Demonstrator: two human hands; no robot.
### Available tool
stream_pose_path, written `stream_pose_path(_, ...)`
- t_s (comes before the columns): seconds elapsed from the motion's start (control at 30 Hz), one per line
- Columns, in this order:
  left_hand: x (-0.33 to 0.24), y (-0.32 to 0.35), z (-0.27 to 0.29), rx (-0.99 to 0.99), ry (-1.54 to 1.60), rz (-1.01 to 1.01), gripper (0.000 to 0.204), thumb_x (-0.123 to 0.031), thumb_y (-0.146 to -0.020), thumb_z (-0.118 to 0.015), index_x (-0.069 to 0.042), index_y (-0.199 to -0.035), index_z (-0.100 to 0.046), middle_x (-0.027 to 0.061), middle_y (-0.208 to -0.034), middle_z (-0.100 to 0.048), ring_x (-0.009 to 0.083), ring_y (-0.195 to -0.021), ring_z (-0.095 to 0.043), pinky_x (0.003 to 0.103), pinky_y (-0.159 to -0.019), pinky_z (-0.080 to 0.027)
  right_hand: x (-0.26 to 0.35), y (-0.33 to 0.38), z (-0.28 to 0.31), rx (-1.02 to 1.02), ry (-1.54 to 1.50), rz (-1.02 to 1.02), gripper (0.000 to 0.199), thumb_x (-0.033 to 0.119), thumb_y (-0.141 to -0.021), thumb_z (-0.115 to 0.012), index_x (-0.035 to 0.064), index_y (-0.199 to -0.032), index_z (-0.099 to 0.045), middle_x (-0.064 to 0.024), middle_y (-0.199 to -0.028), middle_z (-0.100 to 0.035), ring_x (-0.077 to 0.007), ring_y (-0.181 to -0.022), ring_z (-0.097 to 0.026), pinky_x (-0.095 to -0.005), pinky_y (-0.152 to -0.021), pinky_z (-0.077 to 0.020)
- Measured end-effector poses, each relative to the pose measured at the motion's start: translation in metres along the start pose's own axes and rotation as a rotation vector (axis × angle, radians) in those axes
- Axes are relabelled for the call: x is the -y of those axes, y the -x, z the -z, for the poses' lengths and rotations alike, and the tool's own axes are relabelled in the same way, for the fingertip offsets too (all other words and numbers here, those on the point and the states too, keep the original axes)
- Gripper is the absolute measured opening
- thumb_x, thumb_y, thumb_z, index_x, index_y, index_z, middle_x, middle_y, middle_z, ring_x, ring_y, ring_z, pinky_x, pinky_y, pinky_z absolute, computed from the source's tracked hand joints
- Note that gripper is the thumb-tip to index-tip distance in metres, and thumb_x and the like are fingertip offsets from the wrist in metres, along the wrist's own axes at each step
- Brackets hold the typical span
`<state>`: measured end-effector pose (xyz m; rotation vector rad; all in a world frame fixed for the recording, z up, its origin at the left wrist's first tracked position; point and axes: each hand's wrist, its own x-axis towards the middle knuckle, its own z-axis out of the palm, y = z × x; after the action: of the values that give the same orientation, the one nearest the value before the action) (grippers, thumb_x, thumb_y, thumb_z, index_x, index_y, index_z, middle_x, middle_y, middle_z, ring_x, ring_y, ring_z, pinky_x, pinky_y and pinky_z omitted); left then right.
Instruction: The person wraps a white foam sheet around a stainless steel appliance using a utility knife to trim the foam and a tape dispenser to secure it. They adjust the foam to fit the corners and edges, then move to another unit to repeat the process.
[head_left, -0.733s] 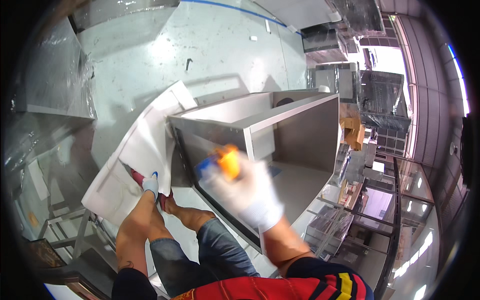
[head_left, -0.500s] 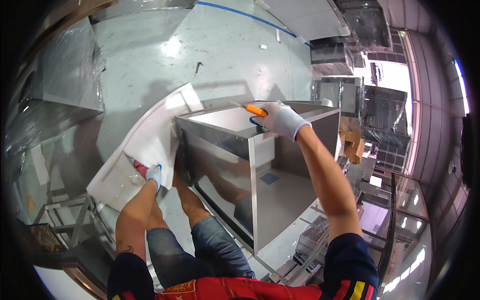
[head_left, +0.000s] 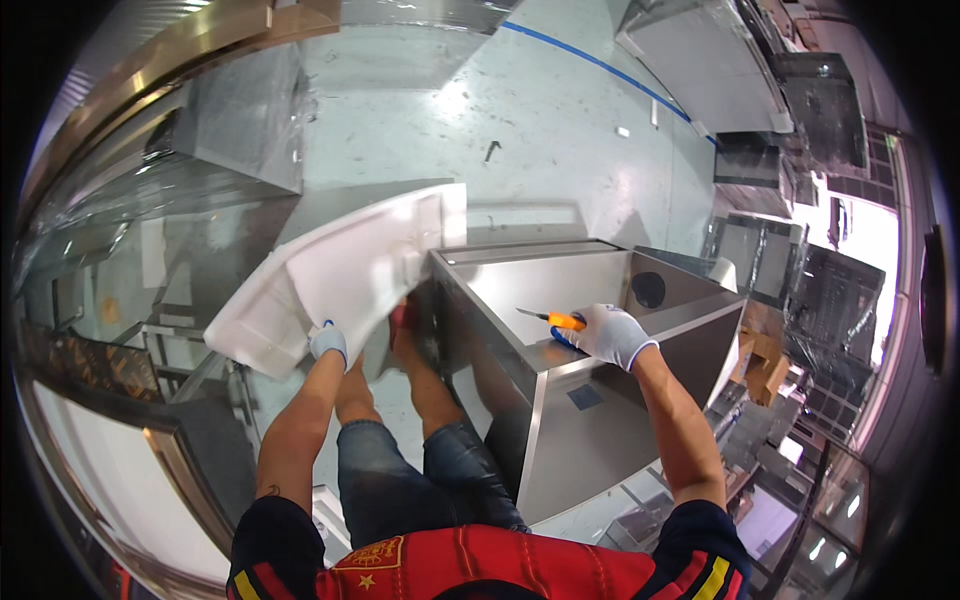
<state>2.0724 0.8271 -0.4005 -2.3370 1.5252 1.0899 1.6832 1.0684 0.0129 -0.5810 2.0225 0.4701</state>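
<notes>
In my gloved right hand (head_left: 608,335) is an orange-handled knife (head_left: 566,321), its thin blade pointing left. That hand is above the upper bar of an open stainless steel cabinet frame (head_left: 540,370), near its dark blue square patch (head_left: 584,398). A large white foam-like sheet (head_left: 345,265) leans at the cabinet's left, bent and raised off the floor. Its near edge is pinched in my gloved left hand (head_left: 328,342), the fingers closed on it. The fingertips of the left hand are partly hidden by the sheet.
Film-wrapped metal units (head_left: 235,130) stand at the left. More wrapped cabinets (head_left: 750,180) line the right side, with a cardboard box (head_left: 765,365) near them. A blue tape line (head_left: 600,70) crosses the floor. A small dark hook-shaped piece (head_left: 492,150) lies on the floor.
My right hand has come nearer with the knife, from the cabinet's far part to its near upper bar. The white sheet has shifted in my left hand's hold. The whole view has turned.
</notes>
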Motion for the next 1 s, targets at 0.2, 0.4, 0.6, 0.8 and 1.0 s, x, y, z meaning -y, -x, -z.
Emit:
stream_pose_path(0.2,0.060,0.050,0.039,-0.127,-0.245,0.009,0.035,-0.031,-0.098,-0.072,-0.003,-0.117,-0.082,0.0220,-0.111,-0.082,0.0389,-0.102,-0.080,0.050,-0.091,-0.062,-0.010,0.016,-0.021,-0.003,0.062,0.074,0.057,0.064,-0.101,-0.067,0.0157,-0.128,-0.080,-0.0196,-0.121,-0.079,-0.0432,-0.115,-0.074,-0.0473,-0.103,-0.0572)
stream_pose_path(0.4,0.073,0.013,0.045,-0.207,0.104,0.229,0.047,-0.036,-0.101,-0.068,0.000,-0.132,-0.074,0.0259,-0.127,-0.077,0.0444,-0.114,-0.076,0.054,-0.096,-0.060,-0.043,0.033,-0.031,-0.016,-0.049,0.149,0.055,0.062,-0.099,-0.070,0.0120,-0.117,-0.082,-0.0220,-0.105,-0.080,-0.0456,-0.104,-0.075,-0.0503,-0.095,-0.0585)
stream_pose_path(0.6,0.008,0.089,0.117,-0.162,0.184,0.019,0.046,-0.029,-0.102,-0.071,0.006,-0.133,-0.070,0.0313,-0.124,-0.075,0.0458,-0.115,-0.074,0.052,-0.097,-0.059,-0.059,0.004,-0.033,-0.061,-0.042,0.140,0.056,0.061,-0.098,-0.073,0.0087,-0.118,-0.082,-0.0226,-0.102,-0.080,-0.0452,-0.102,-0.076,-0.0499,-0.094,-0.0584)
stream_pose_path(0.8,-0.032,0.246,0.260,0.197,0.666,-0.262,0.038,-0.018,-0.103,-0.074,0.008,-0.130,-0.071,0.0166,-0.119,-0.078,0.0249,-0.105,-0.076,0.037,-0.091,-0.059,-0.030,-0.066,-0.014,-0.052,-0.097,0.169,0.056,0.058,-0.099,-0.071,0.0048,-0.114,-0.082,-0.0172,-0.099,-0.082,-0.0345,-0.087,-0.078,-0.0440,-0.086,-0.0590)
stream_pose_path(1.0,-0.050,0.337,0.392,0.467,0.888,-0.386,0.038,-0.011,-0.102,-0.071,0.005,-0.136,-0.068,0.0126,-0.121,-0.077,0.0217,-0.107,-0.075,0.035,-0.095,-0.061,-0.015,-0.105,-0.011,-0.112,-0.054,0.160,0.052,0.055,-0.100,-0.070,0.0061,-0.111,-0.083,-0.0170,-0.107,-0.082,-0.0329,-0.094,-0.079,-0.0460,-0.093,-0.0588)
